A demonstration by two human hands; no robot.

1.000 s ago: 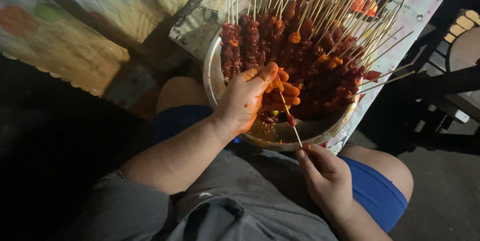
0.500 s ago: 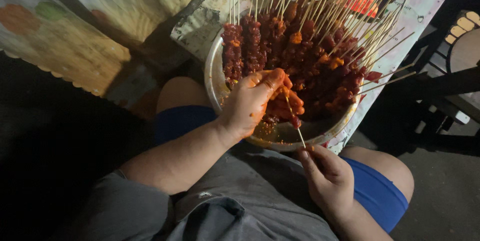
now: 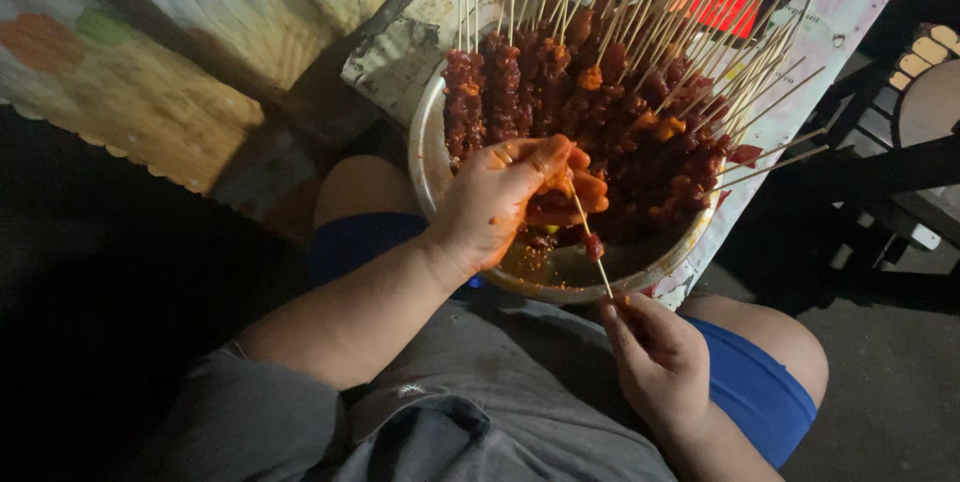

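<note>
Your right hand (image 3: 660,362) pinched skewer (image 3: 588,237) base; stick ran up-left to your left hand (image 3: 500,197) — fingers closed on meat piece over metal bowl (image 3: 430,152) — left hand nearer.

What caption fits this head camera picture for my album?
Left hand presses red meat onto a skewer held by the right hand, over a bowl of finished skewers.

Glowing red-orange rectangular sign or screen (image 3: 725,7) at top, behind skewer tips, partly hidden. Pale printed sheet (image 3: 850,2), pinkish-white with small markings, running diagonally along right side under metal bowl. No packages or labels clearly visible elsewhere.
</note>
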